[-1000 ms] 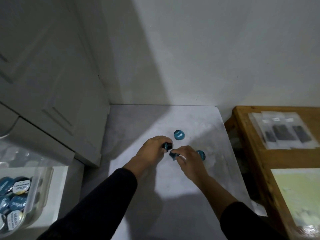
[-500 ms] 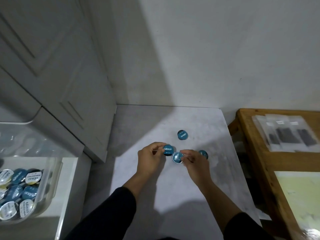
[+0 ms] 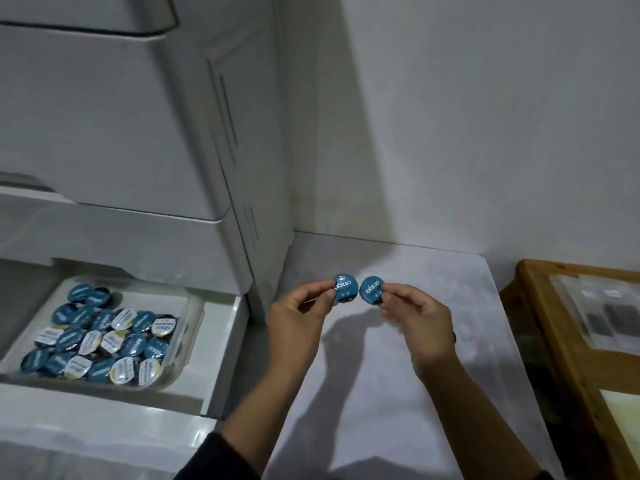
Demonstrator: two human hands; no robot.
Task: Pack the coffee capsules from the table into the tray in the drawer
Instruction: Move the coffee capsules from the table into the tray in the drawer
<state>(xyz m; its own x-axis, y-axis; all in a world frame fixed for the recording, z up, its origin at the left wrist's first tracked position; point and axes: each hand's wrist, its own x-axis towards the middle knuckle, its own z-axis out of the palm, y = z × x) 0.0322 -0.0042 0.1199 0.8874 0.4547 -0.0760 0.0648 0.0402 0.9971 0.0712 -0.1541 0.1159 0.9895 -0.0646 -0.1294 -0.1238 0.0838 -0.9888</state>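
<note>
My left hand [image 3: 298, 315] pinches a blue-lidded coffee capsule [image 3: 344, 286], lifted above the grey table [image 3: 398, 393]. My right hand [image 3: 417, 318] pinches a second blue capsule [image 3: 371, 289] right beside the first; the two lids face me and nearly touch. At the lower left, the open white drawer [image 3: 221, 358] holds a clear plastic tray [image 3: 188, 318] filled with several blue and white capsules [image 3: 100, 344]. Any capsules left on the table are hidden behind my hands.
A white cabinet [image 3: 138, 133] stands above the drawer, its side panel meeting the table's left edge. A wooden table [image 3: 561, 341] with plastic sachets [image 3: 602, 313] is at the right. A white wall is behind.
Both hands have lifted a capsule each off the table and turned the lids toward me. My view has swung left, bringing the open drawer and its tray fully into sight.
</note>
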